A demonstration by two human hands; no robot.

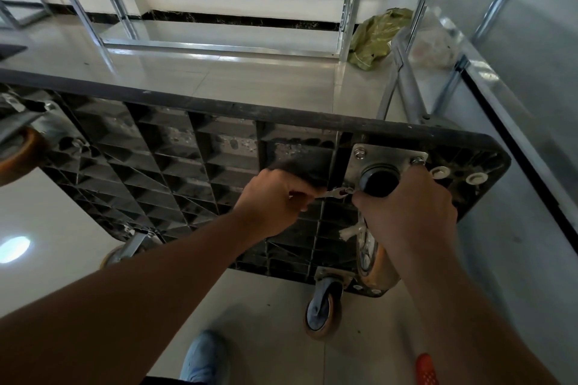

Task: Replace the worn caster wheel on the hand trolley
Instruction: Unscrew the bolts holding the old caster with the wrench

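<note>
Caster wheel being worked on the upturned trolley, near its right corner.

A small wrench is pinched by the left hand at a plate bolt; the caster is gripped by the right hand. Rigid and fairly heavy by the look, it is best held by its fork.

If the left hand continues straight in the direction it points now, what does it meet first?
The left hand holds a small wrench pointing right. Going on, it would most likely first meet the right hand at the caster plate; depth is unclear.
</note>
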